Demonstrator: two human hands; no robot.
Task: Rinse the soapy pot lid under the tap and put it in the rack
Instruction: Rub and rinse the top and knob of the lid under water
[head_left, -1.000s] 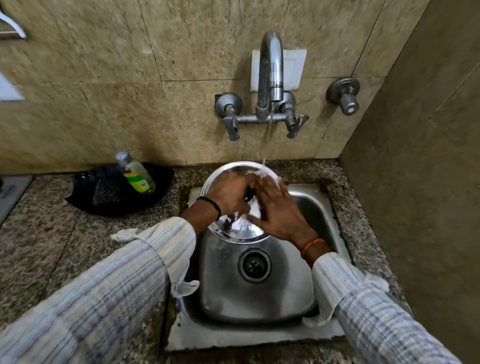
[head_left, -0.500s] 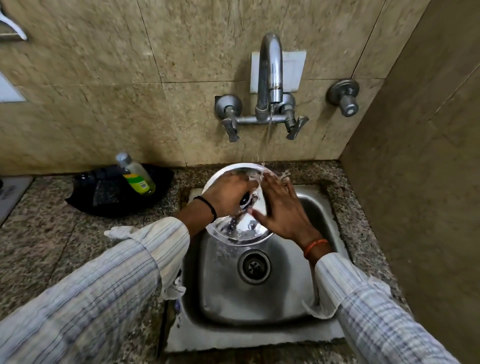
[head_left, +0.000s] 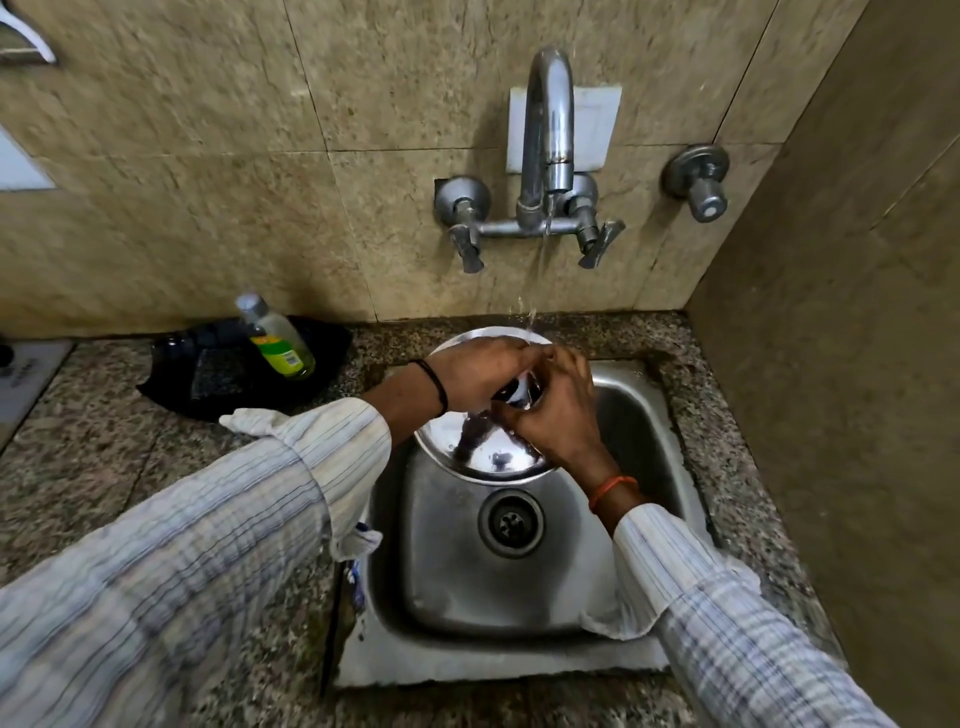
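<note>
The steel pot lid (head_left: 491, 447) is held over the back half of the sink (head_left: 519, 587), tilted with its top face toward the camera, and its far rim is met by the thin stream from the wall tap (head_left: 545, 140). The left hand (head_left: 480, 376) is brought in from the counter's (head_left: 104, 441) side, wrist bent and knuckles up, and is curled tight around the dark knob at the lid's centre. The right hand (head_left: 558, 410) is reached in from the sink's right edge, forearm angled up and inward; its fingers are bent and laid on the lid just beside the knob, touching the left hand's fingertips, so the two hands are pressed close together over the middle of the lid. Whether the right hand is gripping or only rubbing cannot be told. Both striped sleeves are pushed back from the wrists; a black band is seen on the left wrist, an orange one on the right. The drain (head_left: 511, 522) is seen below the lid's near rim. A dish soap bottle (head_left: 275, 338) is leaned in a black tray (head_left: 208, 374) at the counter's back edge, left of the sink.
</note>
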